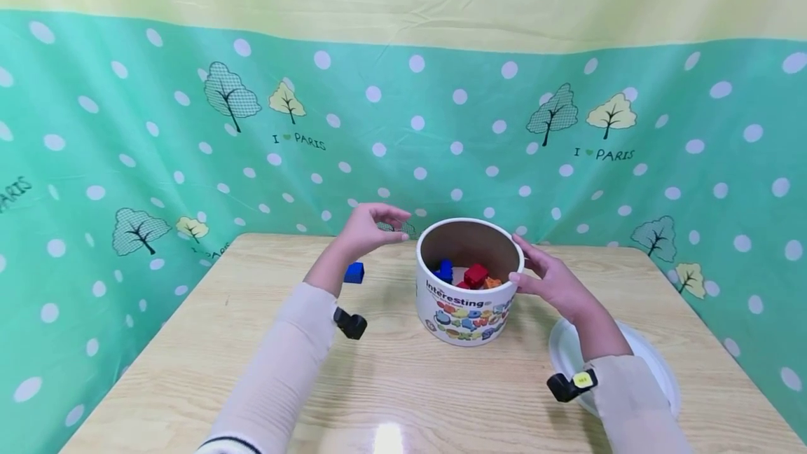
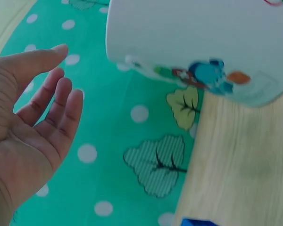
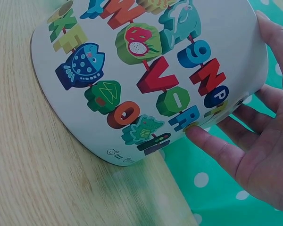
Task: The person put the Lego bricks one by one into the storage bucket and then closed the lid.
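A white round bucket (image 1: pixel 463 321) printed with colourful letters and animals stands on the table with its top uncovered. Inside lie a blue block (image 1: pixel 445 270), a red block (image 1: pixel 476 276) and an orange piece (image 1: pixel 492 284). My right hand (image 1: pixel 555 284) holds the bucket's right side, thumb and fingers spread around its wall near the rim; the right wrist view shows digits against the printed side (image 3: pixel 146 75). Left of the rim, my left hand (image 1: pixel 372 228) hovers with bent fingers apart from the thumb, holding nothing. A blue block (image 1: pixel 354 272) lies on the table beside the left wrist.
A white round lid (image 1: pixel 658 363) lies on the wooden table (image 1: pixel 403 398) under the right forearm, partly hidden by it. Behind the table hangs a green dotted curtain (image 1: pixel 391 125) with printed trees.
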Demonstrator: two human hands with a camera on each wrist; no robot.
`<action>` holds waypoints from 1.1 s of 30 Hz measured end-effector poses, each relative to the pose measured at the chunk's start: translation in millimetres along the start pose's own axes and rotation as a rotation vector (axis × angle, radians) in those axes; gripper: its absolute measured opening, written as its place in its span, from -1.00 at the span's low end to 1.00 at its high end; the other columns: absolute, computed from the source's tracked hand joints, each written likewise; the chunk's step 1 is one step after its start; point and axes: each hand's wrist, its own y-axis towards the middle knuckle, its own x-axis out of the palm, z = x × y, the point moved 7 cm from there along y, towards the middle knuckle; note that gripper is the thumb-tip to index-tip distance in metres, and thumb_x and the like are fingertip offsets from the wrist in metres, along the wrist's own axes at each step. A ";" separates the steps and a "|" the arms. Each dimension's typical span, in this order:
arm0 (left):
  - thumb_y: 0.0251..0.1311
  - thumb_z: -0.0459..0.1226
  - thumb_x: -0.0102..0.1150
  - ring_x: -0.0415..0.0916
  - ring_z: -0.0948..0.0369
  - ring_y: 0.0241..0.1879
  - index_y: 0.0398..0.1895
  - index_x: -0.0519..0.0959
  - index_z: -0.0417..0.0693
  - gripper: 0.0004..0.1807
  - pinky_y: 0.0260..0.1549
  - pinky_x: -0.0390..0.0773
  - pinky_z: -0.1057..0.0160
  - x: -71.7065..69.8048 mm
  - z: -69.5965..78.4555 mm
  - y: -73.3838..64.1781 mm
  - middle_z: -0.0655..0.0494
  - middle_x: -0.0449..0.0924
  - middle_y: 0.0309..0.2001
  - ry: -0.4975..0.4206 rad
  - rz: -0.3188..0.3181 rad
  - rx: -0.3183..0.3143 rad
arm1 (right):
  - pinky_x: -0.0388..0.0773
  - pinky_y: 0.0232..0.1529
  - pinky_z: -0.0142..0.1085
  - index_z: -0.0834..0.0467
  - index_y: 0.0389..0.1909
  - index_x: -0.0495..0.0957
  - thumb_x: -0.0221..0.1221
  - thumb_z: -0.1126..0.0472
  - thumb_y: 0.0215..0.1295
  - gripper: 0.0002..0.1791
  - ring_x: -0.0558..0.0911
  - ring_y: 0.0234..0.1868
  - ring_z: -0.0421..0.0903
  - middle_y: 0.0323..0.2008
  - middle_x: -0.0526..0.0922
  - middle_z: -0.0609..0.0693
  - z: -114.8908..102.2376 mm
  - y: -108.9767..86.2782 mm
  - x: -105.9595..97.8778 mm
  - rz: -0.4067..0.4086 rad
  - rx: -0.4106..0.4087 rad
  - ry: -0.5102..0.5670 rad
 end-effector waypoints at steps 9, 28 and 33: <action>0.07 -0.36 0.42 0.51 0.05 0.05 0.03 0.65 -0.06 -0.60 -0.05 0.61 0.11 -24.5 -42.8 -22.6 0.01 0.61 0.01 -0.079 0.043 -0.104 | 0.46 0.14 0.13 -0.16 0.55 -0.03 0.26 -0.01 0.30 -0.10 0.10 0.44 0.26 0.49 0.08 0.13 0.2 -0.6 -1.0 0.007 0.004 -0.003; 0.06 -0.41 0.40 0.44 -0.05 0.14 0.11 0.59 -0.13 -0.52 0.07 0.54 0.10 -48.8 -107.1 -48.4 -0.06 0.55 0.10 -0.057 0.119 -0.170 | 0.49 0.11 0.09 -0.17 0.54 -0.01 0.26 0.01 0.30 -0.12 0.12 0.44 0.27 0.48 0.10 0.15 1.8 0.6 -1.0 0.008 -0.011 0.012; 0.06 -0.37 0.41 0.37 -0.13 0.22 0.16 0.58 -0.08 -0.48 0.05 0.55 0.05 -57.2 -123.9 -55.8 -0.13 0.47 0.18 -0.061 0.133 -0.234 | 0.52 0.08 0.07 -0.15 0.54 0.01 0.27 0.03 0.30 -0.12 0.14 0.43 0.26 0.48 0.11 0.15 1.7 1.6 0.1 0.008 -0.021 0.017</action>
